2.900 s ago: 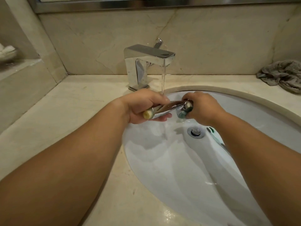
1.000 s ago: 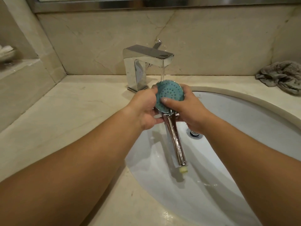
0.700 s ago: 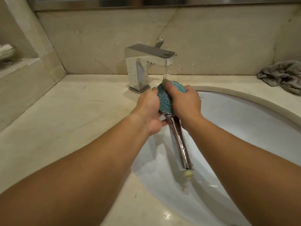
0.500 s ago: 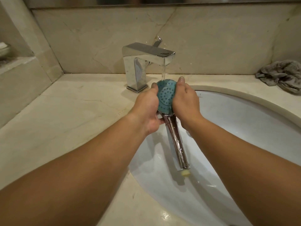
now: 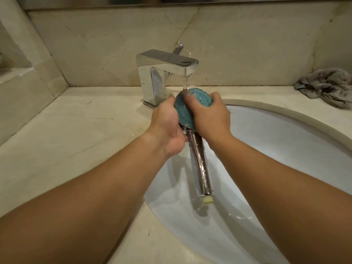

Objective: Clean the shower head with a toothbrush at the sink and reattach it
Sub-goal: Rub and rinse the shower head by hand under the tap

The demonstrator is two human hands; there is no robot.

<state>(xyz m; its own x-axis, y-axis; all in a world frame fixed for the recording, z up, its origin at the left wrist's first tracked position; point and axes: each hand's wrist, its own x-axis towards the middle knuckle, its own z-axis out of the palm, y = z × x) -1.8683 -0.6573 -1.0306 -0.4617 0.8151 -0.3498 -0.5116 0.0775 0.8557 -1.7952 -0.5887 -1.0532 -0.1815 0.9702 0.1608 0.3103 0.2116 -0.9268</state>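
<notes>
The shower head [image 5: 187, 111] is gripped by both hands, left [image 5: 167, 124] and right [image 5: 208, 116], and rinsed under the tap [image 5: 165, 67]; reattachment is judged outstanding

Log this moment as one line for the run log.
step: rinsing | left hand: holds shower head | right hand: rubs its teal face | faucet: running onto it | handle over sink
</notes>
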